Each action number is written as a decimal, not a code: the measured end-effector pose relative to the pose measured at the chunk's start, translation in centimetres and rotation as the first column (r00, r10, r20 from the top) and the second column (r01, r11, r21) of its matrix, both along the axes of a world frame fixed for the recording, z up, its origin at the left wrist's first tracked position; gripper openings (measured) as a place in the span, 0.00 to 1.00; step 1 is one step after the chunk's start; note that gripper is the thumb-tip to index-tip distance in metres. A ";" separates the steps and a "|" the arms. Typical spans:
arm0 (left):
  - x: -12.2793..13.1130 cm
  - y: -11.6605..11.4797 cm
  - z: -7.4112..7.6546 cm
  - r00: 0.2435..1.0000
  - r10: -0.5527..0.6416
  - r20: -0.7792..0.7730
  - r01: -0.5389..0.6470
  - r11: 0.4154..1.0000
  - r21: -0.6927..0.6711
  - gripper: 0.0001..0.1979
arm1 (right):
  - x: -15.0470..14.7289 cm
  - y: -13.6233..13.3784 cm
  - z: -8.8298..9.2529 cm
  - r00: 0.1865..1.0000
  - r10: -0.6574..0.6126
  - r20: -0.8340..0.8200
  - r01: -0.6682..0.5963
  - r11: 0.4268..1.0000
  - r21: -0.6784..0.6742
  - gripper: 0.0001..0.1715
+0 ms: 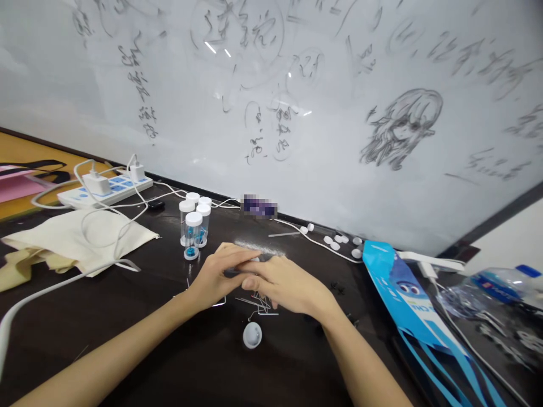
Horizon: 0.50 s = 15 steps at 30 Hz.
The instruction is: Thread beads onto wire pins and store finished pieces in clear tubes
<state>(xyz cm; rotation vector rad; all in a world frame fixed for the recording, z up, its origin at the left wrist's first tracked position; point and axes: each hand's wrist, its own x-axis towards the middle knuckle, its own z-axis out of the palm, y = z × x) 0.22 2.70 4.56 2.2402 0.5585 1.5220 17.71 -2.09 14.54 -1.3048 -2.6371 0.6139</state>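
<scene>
Fingertips (248,261) of both hands pinched together on small dark piece (232,273), mostly hidden. Left hand (214,278), right hand (286,285) meet low over table (127,316), forearms angled inward. Beneath: thin pins (258,305), loose white cap (252,335) unused. Behind: capped vials (194,226) standing. Seemingly part done.
</scene>
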 end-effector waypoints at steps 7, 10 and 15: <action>-0.1 0.1 0.3 0.986 0.154 0.064 -0.159 0.983 0.091 0.17 | 0.4 0.3 0.2 0.918 -0.240 -0.315 0.156 0.950 -0.272 0.22; -0.1 0.0 0.2 0.986 0.157 0.055 -0.164 0.973 0.164 0.16 | -0.2 0.8 -0.8 0.891 -0.256 -0.376 0.012 0.840 -0.543 0.28; -0.4 0.2 0.0 0.988 0.141 0.063 -0.151 0.968 0.201 0.17 | -1.6 0.9 -2.0 0.739 -0.364 -0.567 -0.207 0.678 -0.705 0.31</action>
